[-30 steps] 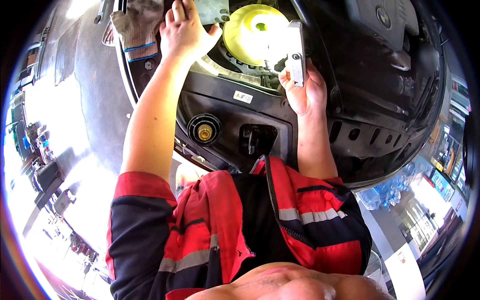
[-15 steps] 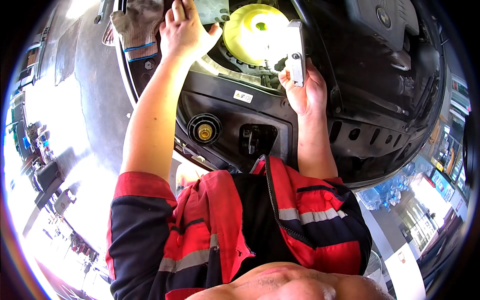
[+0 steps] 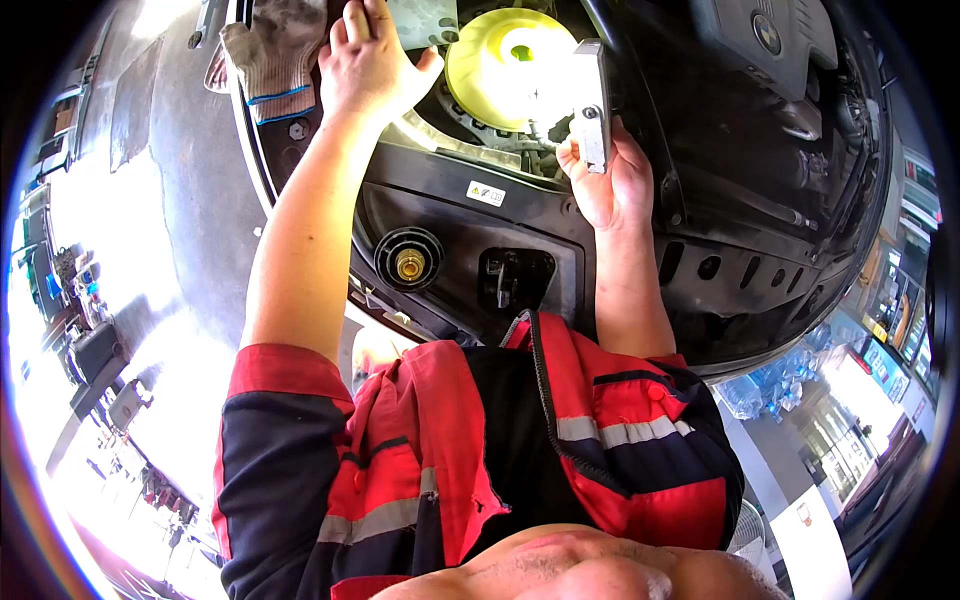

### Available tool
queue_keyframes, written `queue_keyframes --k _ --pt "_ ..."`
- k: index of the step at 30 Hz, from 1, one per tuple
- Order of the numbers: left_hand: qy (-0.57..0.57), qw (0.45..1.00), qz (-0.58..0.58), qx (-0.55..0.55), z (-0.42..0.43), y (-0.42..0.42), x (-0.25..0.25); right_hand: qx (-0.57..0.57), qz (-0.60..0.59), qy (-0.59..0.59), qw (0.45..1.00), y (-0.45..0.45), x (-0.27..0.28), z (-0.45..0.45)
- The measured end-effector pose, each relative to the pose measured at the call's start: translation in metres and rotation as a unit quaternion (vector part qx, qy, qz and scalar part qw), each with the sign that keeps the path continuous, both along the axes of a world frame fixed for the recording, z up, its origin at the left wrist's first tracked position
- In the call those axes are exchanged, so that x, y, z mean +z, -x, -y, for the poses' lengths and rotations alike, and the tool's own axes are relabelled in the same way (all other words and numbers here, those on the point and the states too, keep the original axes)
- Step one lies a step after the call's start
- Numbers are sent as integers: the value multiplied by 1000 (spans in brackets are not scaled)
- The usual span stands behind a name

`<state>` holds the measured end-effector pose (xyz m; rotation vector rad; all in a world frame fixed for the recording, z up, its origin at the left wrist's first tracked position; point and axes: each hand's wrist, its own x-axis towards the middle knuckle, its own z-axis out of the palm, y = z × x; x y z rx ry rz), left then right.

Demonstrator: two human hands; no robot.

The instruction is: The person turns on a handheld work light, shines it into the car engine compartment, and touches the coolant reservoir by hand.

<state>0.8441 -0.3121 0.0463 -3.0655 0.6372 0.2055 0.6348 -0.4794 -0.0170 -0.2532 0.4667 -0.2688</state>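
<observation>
My right hand (image 3: 612, 180) grips a slim work light (image 3: 593, 110) with a pale casing. Its strong glare washes out part of the engine bay. Lit by it is a round yellow-looking part (image 3: 475, 65) with a hole in its middle, just left of the lamp. My left hand (image 3: 365, 65) lies palm down at the far left edge of the bay, thumb stretched out, holding nothing that I can see. Close beside it are knitted work gloves (image 3: 275, 60) and a spotted greyish panel (image 3: 425, 22). Some fingertips of both hands are hidden.
A black front panel (image 3: 450, 215) crosses before me, bearing a warning label (image 3: 486, 192), a round brass-coloured fitting (image 3: 409, 263) and a rectangular opening (image 3: 515, 280). At the right is an engine cover (image 3: 765, 40) with a BMW badge. Wrapped bottles (image 3: 770, 385) stand beyond the car.
</observation>
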Motion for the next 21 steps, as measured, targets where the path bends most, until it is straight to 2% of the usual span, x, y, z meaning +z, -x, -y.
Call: queue_keyframes --k 21 --pt "20 1000 9 1 -2 1 -3 -1 1 5 1000 1 0 0"
